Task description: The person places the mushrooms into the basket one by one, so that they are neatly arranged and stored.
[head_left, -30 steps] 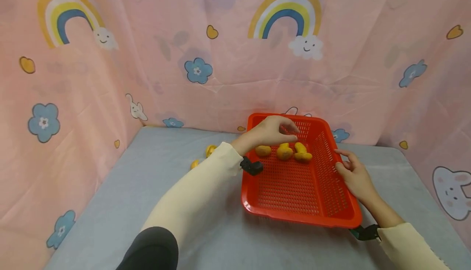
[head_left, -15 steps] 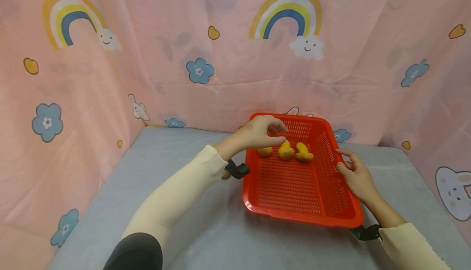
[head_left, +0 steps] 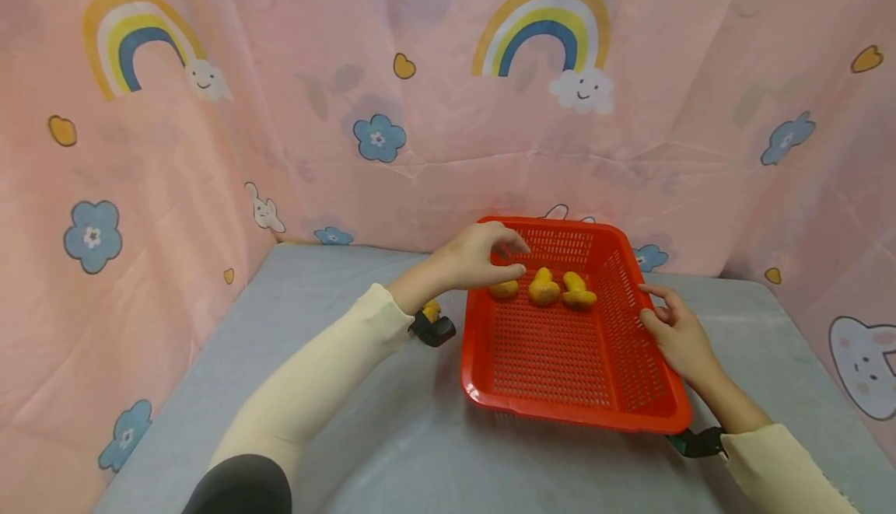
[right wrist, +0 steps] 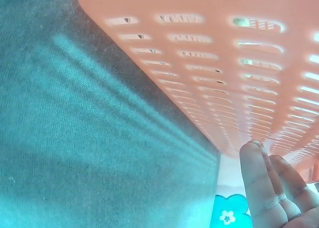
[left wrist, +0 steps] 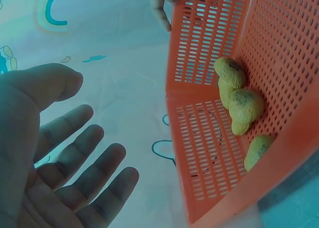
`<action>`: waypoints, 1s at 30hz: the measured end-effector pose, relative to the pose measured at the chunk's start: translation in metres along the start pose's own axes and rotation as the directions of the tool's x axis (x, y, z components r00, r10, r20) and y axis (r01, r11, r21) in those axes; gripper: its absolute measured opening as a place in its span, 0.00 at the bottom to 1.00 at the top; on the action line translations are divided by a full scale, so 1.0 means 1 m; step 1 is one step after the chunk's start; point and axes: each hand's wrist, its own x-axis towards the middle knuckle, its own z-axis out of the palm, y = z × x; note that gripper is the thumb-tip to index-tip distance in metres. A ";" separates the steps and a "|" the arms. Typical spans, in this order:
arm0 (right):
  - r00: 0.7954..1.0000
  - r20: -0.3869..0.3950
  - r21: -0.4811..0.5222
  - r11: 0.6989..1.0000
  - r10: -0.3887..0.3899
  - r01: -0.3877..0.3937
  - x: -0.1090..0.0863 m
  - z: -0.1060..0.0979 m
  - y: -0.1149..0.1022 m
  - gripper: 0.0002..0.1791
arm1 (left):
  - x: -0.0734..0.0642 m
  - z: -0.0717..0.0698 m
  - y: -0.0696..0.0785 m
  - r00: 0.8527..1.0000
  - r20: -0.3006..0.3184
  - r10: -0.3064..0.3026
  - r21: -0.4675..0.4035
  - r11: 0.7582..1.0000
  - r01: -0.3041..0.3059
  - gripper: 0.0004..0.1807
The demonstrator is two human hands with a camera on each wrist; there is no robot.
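My left hand (head_left: 483, 256) hovers over the back left rim of a red perforated plastic basket (head_left: 549, 370), its fingers loosely bent and holding nothing. In the left wrist view the same hand (left wrist: 75, 163) has its fingers spread apart from the basket wall. Inside the basket lie yellow mushrooms with brownish caps: one at the left (head_left: 504, 289), a middle mushroom (head_left: 544, 288) and a right mushroom (head_left: 578, 293). My right hand (head_left: 682, 339) holds the basket's right rim. Its fingers (right wrist: 261, 183) show against the outer wall in the right wrist view.
Another yellow mushroom (head_left: 431, 310) lies on the grey-covered table (head_left: 392, 436), partly hidden behind the left wrist's black camera mount (head_left: 432, 330). A pink patterned curtain (head_left: 448, 148) hangs behind the table and along its sides.
My left hand has drawn back leftward from over the mushrooms to the basket's left rim. Its forearm now covers the table spot where two yellow mushrooms showed. My right hand stays on the rim.
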 end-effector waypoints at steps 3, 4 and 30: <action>1.000 0.003 0.002 1.000 0.003 -0.003 0.000 0.000 0.000 0.29 | -0.004 -0.002 0.000 1.000 -0.009 0.005 0.001 1.000 -0.005 0.15; 1.000 0.005 0.005 1.000 0.004 -0.004 0.000 0.000 0.000 0.29 | -0.005 -0.002 0.001 1.000 -0.010 0.009 -0.002 1.000 -0.009 0.14; 1.000 0.013 0.019 1.000 -0.001 0.001 0.000 0.000 0.001 0.29 | -0.058 -0.016 -0.020 0.997 -0.074 -0.038 -0.015 0.999 0.037 0.15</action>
